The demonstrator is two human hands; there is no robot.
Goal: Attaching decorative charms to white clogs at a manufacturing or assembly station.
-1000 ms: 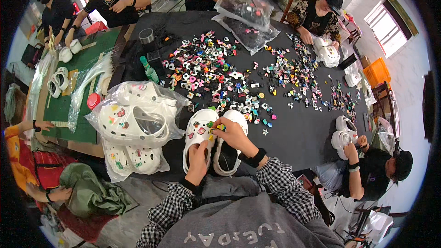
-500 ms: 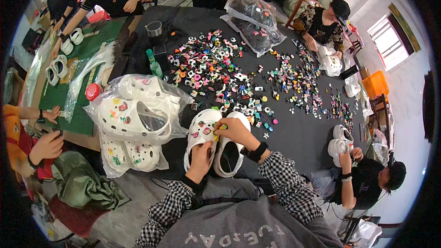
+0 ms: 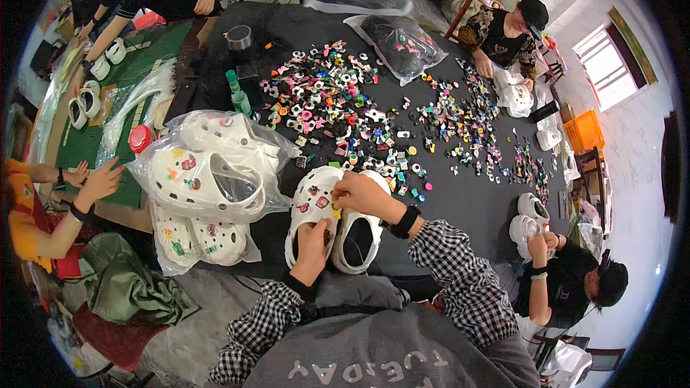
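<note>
- Left hand [image 3: 314,241]: lower centre of the frame, grip closed on the heel opening of the left-hand white clog [image 3: 310,215], thumb inside, steadying it. Same hold as half a second ago.
- Right hand [image 3: 359,194]: centre of the frame, fingers pinched shut on a small yellow charm [image 3: 336,213], pressed at the upper of that clog, between the pair. It has dropped slightly from the toe toward mid-upper since a second ago; judged: the charm is being seated in a hole, not yet released.
- Second white clog [image 3: 359,233]: just beside the first, touching it, no charms visible on it.
- Charms already on the first clog: a red one and a pink one near the toe.
- Loose charm heap [image 3: 338,100]: spread over the black worktop [image 3: 467,208], upper centre to right of the frame.
- Clear bag of decorated white clogs [image 3: 208,172]: left of the pair, near it.
- Green bottle [image 3: 239,97]: upper left of the heap, upright.
- Other people: hands at the left edge, a seated person at lower right holding white clogs, more at the top edge; all well apart from the pair.
</note>
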